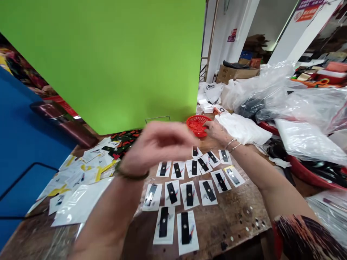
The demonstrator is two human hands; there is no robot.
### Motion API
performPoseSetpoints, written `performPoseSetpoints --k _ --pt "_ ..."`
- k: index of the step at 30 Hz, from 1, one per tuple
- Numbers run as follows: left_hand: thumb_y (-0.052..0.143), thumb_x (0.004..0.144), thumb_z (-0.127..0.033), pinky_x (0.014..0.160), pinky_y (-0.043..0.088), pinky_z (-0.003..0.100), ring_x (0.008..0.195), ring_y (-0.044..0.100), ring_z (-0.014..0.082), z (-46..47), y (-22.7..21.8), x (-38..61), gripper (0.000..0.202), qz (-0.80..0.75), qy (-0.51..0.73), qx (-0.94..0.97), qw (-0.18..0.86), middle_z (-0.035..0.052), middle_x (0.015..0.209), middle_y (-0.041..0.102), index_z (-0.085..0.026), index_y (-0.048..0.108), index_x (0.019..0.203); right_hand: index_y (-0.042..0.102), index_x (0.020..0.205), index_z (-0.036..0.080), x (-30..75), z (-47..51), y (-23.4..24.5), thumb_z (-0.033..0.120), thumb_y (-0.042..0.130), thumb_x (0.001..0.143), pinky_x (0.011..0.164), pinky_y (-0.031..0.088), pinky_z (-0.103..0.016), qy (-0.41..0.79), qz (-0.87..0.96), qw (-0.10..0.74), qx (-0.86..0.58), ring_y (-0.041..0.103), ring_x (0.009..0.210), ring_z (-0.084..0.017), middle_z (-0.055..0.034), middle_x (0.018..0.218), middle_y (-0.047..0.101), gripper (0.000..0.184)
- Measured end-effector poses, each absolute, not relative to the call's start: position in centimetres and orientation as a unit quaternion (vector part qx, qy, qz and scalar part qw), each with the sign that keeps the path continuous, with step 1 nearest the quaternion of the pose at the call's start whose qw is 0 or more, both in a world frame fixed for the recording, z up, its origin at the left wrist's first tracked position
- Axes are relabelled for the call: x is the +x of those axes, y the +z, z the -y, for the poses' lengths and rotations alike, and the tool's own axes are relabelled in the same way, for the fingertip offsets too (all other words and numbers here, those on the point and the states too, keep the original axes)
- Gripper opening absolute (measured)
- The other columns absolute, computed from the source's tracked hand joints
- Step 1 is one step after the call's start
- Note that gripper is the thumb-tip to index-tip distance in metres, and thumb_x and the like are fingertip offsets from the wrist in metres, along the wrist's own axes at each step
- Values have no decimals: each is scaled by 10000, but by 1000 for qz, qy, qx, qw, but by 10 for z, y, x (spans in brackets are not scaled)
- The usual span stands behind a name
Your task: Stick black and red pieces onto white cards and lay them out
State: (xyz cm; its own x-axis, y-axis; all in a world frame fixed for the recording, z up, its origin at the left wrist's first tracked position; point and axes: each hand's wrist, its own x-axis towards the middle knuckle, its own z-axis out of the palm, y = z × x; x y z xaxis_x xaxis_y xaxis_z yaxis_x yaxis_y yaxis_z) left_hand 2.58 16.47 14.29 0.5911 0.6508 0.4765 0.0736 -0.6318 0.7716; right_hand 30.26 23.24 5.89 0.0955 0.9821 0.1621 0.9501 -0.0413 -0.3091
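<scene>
My left hand point(159, 146) is blurred over the middle of the table, its fingers curled toward the thumb. Whatever it may hold cannot be made out. Beneath and in front of it lie rows of white cards point(187, 231), most with a dark strip on top and a small round spot mid-strip. Two strips look shiny and silvery, one on the left card point(151, 196) and one on the yellow-edged card point(233, 176). My right hand point(217, 130) reaches to the red basket point(199, 118), fingertips at the flat red pieces point(195, 126) inside. Its grip is hidden.
A green panel point(121, 65) stands behind the table. On the left are piled cards point(92, 162), a white plastic sheet point(80, 204) and dark and red pieces point(126, 139). Clear plastic bags point(300, 104) and a large red tub point(303, 166) crowd the right side.
</scene>
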Motion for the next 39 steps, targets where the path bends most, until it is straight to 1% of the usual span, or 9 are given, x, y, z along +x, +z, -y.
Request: performPoseSetpoints --k 3,7,10,13,16,21,27,34,39 --pt "639 885 -216 835 545 367 839 659 188 -228 107 72 140 -301 338 860 234 63 934 743 -186 753 960 715 1227 134 304 -268 54 132 588 883 1002 499 -327 54 677 115 -725 677 1132 -265 -152 1215 741 367" --pt "587 852 -144 1039 445 452 1047 633 250 -297 52 122 235 -368 249 891 93 101 1055 745 -191 758 1006 663 1311 132 305 -304 39 147 704 812 1041 493 -360 76 692 66 -715 649 1210 -298 -165 1302 700 501" --pt "613 857 -230 1036 406 488 1162 578 325 -323 37 140 183 -407 215 883 96 145 1083 733 -189 764 951 679 1289 166 305 -319 28 125 725 790 1019 507 -363 93 698 48 -708 676 1163 -294 -138 1260 726 503" --pt "708 755 -173 1065 360 480 1199 563 361 -339 40 155 54 -432 169 874 142 145 991 733 -189 725 803 709 1224 143 305 -324 25 94 731 767 1001 517 -363 92 695 49 -712 685 1143 -308 -160 1228 736 461" --pt "767 633 -65 1140 278 469 1155 618 360 -351 45 172 211 -458 138 854 203 99 782 701 -190 600 600 732 1151 98 306 -321 26 64 701 767 982 525 -356 80 684 60 -722 687 1141 -322 -199 1199 738 387" --pt "775 699 -143 1159 229 473 1159 646 369 -357 41 185 296 -458 175 844 216 100 761 701 -191 534 534 766 1089 145 310 -314 31 34 621 784 992 510 -313 66 676 99 -727 694 1117 -269 -142 1141 770 356" --pt "704 723 -109 1084 299 459 1145 633 340 -354 38 174 96 -435 178 867 168 118 940 753 -203 720 710 803 964 150 321 -316 37 145 731 753 874 553 -327 81 628 198 -748 722 934 -258 -91 941 787 222" --pt "634 755 -83 1076 380 398 1215 574 292 -359 38 168 413 -451 259 831 196 101 1208 728 -254 773 1104 792 942 106 338 -319 36 120 720 708 774 574 -316 163 560 398 -708 684 720 -189 -55 779 760 245" --pt "594 860 -139 1090 417 326 1181 629 229 -361 38 170 278 -440 390 744 317 100 1205 739 -201 776 1060 739 887 111 335 -320 37 113 724 657 726 594 -332 255 447 551 -657 661 627 -161 -11 707 722 230"
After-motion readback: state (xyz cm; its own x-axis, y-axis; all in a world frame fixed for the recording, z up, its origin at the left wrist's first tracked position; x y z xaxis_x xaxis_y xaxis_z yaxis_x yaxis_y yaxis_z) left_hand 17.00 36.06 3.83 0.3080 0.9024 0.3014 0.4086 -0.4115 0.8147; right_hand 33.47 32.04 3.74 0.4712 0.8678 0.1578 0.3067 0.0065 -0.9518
